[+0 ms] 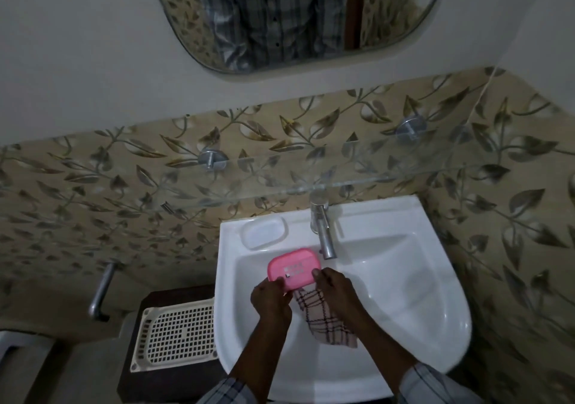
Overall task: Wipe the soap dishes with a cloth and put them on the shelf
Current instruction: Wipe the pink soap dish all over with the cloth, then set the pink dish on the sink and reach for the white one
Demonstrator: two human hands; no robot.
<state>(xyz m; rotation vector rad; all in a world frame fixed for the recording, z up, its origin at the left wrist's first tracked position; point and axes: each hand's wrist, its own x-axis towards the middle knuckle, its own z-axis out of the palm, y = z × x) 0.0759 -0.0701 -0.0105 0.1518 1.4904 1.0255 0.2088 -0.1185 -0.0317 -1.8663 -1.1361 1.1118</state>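
Perforated tray (174,336) on stand, left of sink (389,294). White soap dish (264,232) on sink ledge. L hand (270,298) fingers curled round pink soap dish (294,267), held over basin. Checked cloth (323,316) hangs under R hand (334,290), which pinches dish + cloth. Tap (323,232) behind. Glass shelf (311,167) above.

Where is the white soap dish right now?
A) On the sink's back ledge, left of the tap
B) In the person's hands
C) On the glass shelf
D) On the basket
A: the white soap dish sits on the sink ledge left of the tap.
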